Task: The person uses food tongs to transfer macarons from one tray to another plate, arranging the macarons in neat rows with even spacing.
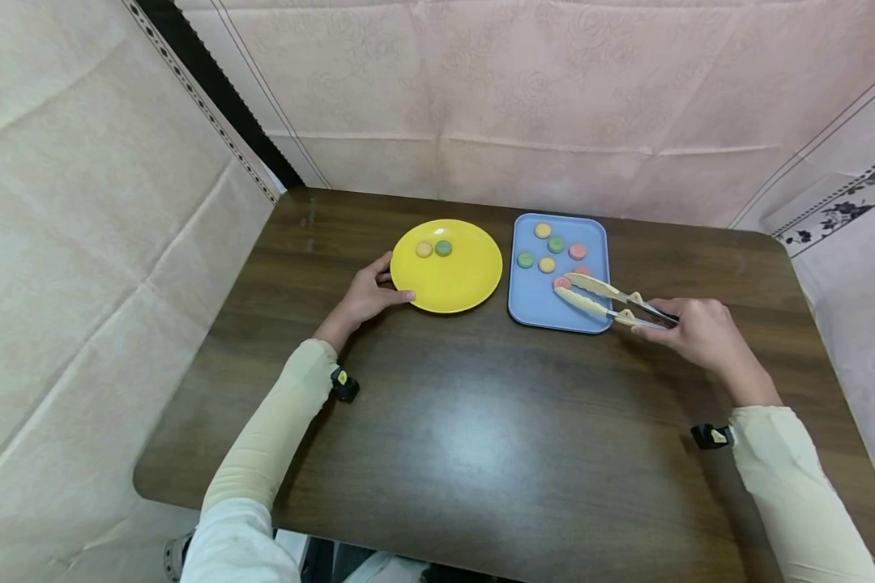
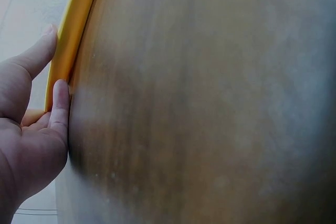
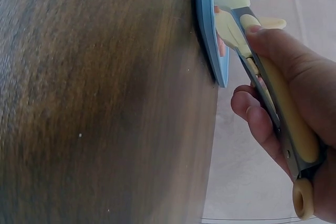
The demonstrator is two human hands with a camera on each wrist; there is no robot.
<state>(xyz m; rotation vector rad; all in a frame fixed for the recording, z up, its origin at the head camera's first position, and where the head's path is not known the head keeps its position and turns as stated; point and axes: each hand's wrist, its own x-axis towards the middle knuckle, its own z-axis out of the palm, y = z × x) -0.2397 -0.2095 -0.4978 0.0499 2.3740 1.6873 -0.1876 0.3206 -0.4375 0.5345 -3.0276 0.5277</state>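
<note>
A yellow plate (image 1: 452, 283) holds a pale yellow disc (image 1: 424, 249) and a green disc (image 1: 443, 248). My left hand (image 1: 372, 291) grips its left rim, thumb on the edge; the left wrist view shows the fingers (image 2: 61, 98) against the plate's side (image 2: 68, 40). To the right, a blue tray (image 1: 535, 304) bears several yellow, green and pink discs. My right hand (image 1: 703, 332) holds cream-tipped tongs (image 1: 620, 304), their arms spread over the tray's lower right. Their tips are at a pink disc (image 1: 561, 282); whether they touch it I cannot tell.
Both plate and tray stand near the far edge of the brown wooden table (image 1: 437, 437). Pale patterned cloth (image 1: 539, 97) hangs behind the table and along its sides, with a dark gap (image 1: 219, 89) at the back left.
</note>
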